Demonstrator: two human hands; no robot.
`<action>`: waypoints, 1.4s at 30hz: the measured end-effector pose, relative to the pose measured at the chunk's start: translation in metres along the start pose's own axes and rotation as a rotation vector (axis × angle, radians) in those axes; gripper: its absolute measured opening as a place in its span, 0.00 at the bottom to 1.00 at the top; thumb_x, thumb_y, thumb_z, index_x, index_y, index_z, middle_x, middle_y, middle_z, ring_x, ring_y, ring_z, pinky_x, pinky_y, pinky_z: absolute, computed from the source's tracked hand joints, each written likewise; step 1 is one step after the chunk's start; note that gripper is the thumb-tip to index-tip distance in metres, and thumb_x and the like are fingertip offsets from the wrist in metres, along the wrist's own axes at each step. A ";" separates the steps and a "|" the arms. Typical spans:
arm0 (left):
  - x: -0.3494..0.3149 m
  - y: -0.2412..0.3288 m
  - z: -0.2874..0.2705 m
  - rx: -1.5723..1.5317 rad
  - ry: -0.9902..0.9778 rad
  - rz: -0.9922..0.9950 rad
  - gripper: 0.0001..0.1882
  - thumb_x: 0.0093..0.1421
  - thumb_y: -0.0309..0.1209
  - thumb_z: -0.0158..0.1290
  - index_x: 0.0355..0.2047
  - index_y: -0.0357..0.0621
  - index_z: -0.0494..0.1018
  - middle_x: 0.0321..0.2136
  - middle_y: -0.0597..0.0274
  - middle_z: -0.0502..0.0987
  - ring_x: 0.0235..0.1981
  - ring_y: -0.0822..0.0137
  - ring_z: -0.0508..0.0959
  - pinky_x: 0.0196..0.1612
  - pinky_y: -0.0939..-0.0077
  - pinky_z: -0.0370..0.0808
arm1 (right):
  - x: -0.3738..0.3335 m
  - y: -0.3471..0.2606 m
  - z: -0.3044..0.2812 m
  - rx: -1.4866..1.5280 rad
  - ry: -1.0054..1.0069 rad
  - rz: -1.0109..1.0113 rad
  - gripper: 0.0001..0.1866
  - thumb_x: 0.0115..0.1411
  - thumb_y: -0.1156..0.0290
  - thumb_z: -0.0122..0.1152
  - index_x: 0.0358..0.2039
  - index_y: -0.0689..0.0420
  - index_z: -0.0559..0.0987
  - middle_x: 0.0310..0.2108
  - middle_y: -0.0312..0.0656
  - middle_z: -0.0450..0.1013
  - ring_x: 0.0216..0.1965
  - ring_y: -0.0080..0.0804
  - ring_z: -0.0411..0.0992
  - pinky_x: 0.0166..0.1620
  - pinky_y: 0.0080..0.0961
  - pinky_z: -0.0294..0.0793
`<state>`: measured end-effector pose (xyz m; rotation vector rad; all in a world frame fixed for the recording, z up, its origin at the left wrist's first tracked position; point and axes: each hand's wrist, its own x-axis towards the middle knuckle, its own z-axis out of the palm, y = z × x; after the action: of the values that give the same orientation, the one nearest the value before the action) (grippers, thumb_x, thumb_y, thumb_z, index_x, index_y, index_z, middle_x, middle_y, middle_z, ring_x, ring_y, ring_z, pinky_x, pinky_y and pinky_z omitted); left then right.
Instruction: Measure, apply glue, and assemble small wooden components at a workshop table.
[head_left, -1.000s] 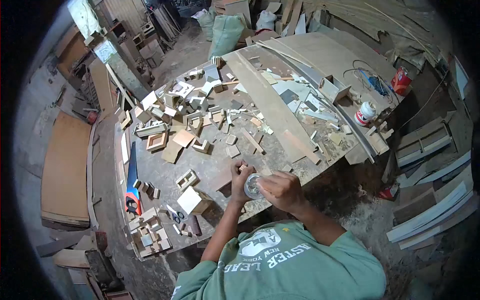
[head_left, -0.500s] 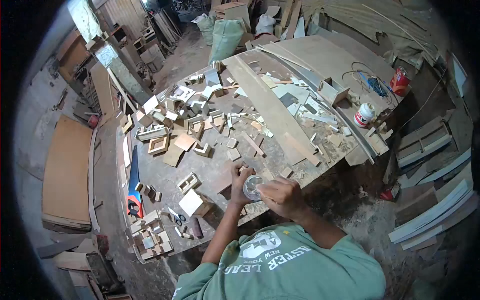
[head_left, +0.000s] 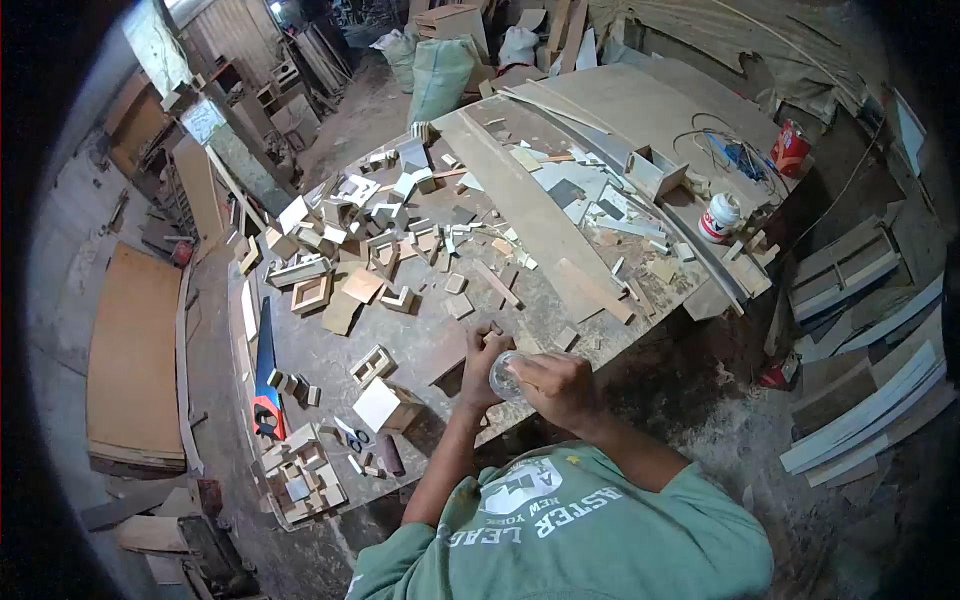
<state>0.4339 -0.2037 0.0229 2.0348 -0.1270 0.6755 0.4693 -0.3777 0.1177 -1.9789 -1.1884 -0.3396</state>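
My left hand [head_left: 480, 372] is closed at the near edge of the workbench, against the side of a small clear round cup [head_left: 504, 376]. My right hand [head_left: 560, 387] bends over the cup's rim with fingers pinched together; what they hold, if anything, is hidden. Just left of my left hand a brown wooden piece [head_left: 446, 356] lies on the bench. Nearby sit a small wooden box with a pale top [head_left: 384, 404], a little open wooden frame [head_left: 372, 366], scissors [head_left: 354, 435] and a dark brown cylinder [head_left: 390, 456].
Several small wooden boxes and offcuts crowd the workbench [head_left: 330, 350]. A handsaw [head_left: 266, 370] lies along the left edge. A long board [head_left: 530, 200] crosses the bench. To the right are a white bottle [head_left: 719, 217], a red can [head_left: 790, 147] and stacked planks [head_left: 870, 410].
The view has shifted slightly. My hands stay together at the cup, with the right hand's fingers moved a little over its rim.
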 end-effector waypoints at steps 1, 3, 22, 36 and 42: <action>0.000 -0.001 0.001 0.012 -0.012 0.011 0.29 0.37 0.33 0.66 0.41 0.41 0.70 0.44 0.47 0.66 0.51 0.48 0.64 0.51 0.59 0.66 | -0.001 0.001 0.001 0.000 0.002 0.002 0.09 0.48 0.74 0.64 0.33 0.56 0.81 0.25 0.44 0.76 0.27 0.42 0.76 0.29 0.34 0.75; -0.002 -0.012 0.005 0.008 -0.047 0.002 0.30 0.36 0.33 0.66 0.41 0.41 0.70 0.44 0.47 0.66 0.50 0.48 0.64 0.52 0.58 0.66 | -0.003 0.003 0.002 0.007 -0.060 0.055 0.09 0.49 0.73 0.63 0.33 0.56 0.81 0.25 0.45 0.77 0.28 0.43 0.77 0.29 0.34 0.75; -0.014 -0.005 0.003 -0.015 -0.315 0.062 0.37 0.31 0.37 0.69 0.44 0.41 0.69 0.48 0.47 0.61 0.53 0.49 0.64 0.54 0.61 0.64 | 0.006 0.010 -0.023 0.093 -0.434 0.112 0.09 0.51 0.68 0.63 0.35 0.45 0.82 0.30 0.42 0.78 0.32 0.43 0.77 0.36 0.36 0.75; -0.022 0.000 0.012 -0.351 -0.053 -0.298 0.35 0.33 0.37 0.68 0.43 0.40 0.70 0.47 0.45 0.63 0.51 0.46 0.66 0.51 0.59 0.67 | -0.006 0.000 -0.018 0.064 -0.279 0.047 0.05 0.50 0.70 0.61 0.26 0.54 0.74 0.24 0.42 0.73 0.29 0.44 0.76 0.29 0.38 0.73; -0.040 -0.018 0.013 0.133 0.110 0.096 0.25 0.41 0.28 0.63 0.41 0.39 0.70 0.36 0.52 0.70 0.48 0.50 0.67 0.45 0.58 0.70 | -0.020 -0.006 -0.004 0.134 -0.174 0.193 0.07 0.52 0.70 0.62 0.33 0.52 0.80 0.26 0.46 0.76 0.28 0.46 0.76 0.30 0.37 0.75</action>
<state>0.4115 -0.2121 -0.0164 2.1232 -0.1189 0.8746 0.4547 -0.3913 0.1116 -2.0159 -1.0841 0.0104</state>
